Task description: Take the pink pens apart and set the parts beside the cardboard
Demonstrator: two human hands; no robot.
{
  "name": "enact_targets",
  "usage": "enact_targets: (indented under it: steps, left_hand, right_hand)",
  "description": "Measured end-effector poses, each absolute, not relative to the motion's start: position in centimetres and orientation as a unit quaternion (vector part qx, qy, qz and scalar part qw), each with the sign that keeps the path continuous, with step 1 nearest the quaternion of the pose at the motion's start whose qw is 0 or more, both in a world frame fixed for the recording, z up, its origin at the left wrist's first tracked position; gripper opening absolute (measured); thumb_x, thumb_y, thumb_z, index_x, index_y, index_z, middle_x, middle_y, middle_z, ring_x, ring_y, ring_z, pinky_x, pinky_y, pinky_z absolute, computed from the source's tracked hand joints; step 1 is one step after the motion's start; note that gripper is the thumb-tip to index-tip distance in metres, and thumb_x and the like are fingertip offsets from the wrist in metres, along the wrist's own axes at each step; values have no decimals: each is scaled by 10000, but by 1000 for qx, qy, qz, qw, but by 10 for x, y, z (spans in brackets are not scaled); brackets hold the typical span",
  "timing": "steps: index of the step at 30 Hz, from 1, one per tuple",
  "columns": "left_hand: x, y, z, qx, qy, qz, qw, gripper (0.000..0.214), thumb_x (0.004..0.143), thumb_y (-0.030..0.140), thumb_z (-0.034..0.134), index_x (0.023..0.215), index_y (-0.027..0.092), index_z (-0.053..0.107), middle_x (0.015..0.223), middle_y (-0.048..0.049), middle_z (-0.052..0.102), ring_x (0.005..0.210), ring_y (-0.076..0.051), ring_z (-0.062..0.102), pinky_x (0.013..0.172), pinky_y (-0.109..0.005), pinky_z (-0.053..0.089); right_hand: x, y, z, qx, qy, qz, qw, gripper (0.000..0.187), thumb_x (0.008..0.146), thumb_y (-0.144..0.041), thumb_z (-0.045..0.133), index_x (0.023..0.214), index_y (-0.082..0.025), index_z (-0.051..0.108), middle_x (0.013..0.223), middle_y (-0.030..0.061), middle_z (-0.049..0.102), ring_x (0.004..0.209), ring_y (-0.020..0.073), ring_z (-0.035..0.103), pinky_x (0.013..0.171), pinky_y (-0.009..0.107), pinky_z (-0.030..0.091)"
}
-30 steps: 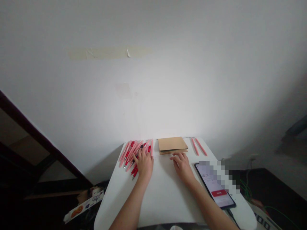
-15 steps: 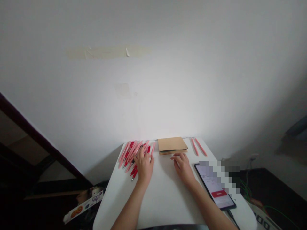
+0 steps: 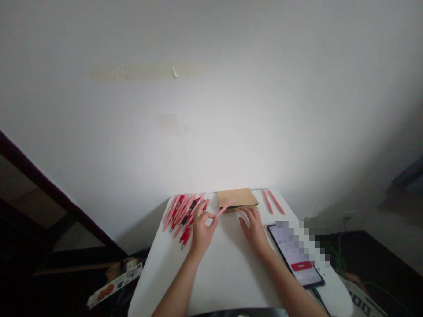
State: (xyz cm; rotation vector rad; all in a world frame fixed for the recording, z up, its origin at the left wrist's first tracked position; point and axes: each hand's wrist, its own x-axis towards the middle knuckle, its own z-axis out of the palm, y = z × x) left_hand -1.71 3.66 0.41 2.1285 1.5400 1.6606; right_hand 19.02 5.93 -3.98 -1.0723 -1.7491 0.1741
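Observation:
A heap of pink and red pens lies at the back left of the small white table. My left hand pinches one pink pen between thumb and fingers, its far end raised toward the flat brown cardboard box at the back middle. My right hand rests on the table just in front of that box, fingers loosely spread, holding nothing. Two more pink pens lie to the right of the box.
A phone with a lit screen lies at the table's right edge, a cable running off its near end. A white wall rises right behind the table. A printed box sits on the dark floor at the left.
My left hand was flat on the pen heap; it has closed on one pink pen and lifted it out toward the right. My right hand has hardly moved.

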Motion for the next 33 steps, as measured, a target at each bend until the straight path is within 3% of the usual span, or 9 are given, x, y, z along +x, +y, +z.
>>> enact_targets:
  steps: [7,12,16,22,33]
  left_hand:
    - [-18,36,5,711,497,480,131,153,816,219,614,666,195,599,1374,-102,556,1330,-252,460,1125,-513,346]
    - [-22,38,7,728,505,438,150,154,805,227,638,654,201,618,1391,-82,547,1332,-242,452,1138,-513,329]
    - [-26,41,3,746,514,414,93,120,813,236,655,695,214,655,1344,-66,581,1318,-246,451,1117,-520,351]
    - [-25,39,-1,763,544,346,-54,70,846,282,643,842,265,711,1309,-41,586,1321,-294,416,1133,-638,237]
    - [-21,35,2,766,544,331,-92,108,840,331,657,911,284,723,1305,-49,583,1291,-302,440,1131,-666,210]
  right_hand:
    - [189,59,-37,-485,-710,32,510,335,912,-297,555,1246,-309,571,1277,113,453,1146,266,491,946,480,487]
    - [190,59,-35,-476,-738,-9,478,162,896,-265,578,992,-311,701,1247,88,486,1107,275,487,904,492,504]
    - [191,60,-38,-476,-749,-21,460,135,896,-216,576,920,-285,688,1198,80,528,1104,272,483,916,480,493]
    - [191,63,-43,-494,-757,-31,426,126,898,-212,580,970,-276,661,1147,73,588,1073,267,499,881,446,483]
    - [191,61,-40,-478,-771,-19,421,148,943,-320,535,993,-268,664,1056,63,634,1024,247,501,877,418,453]
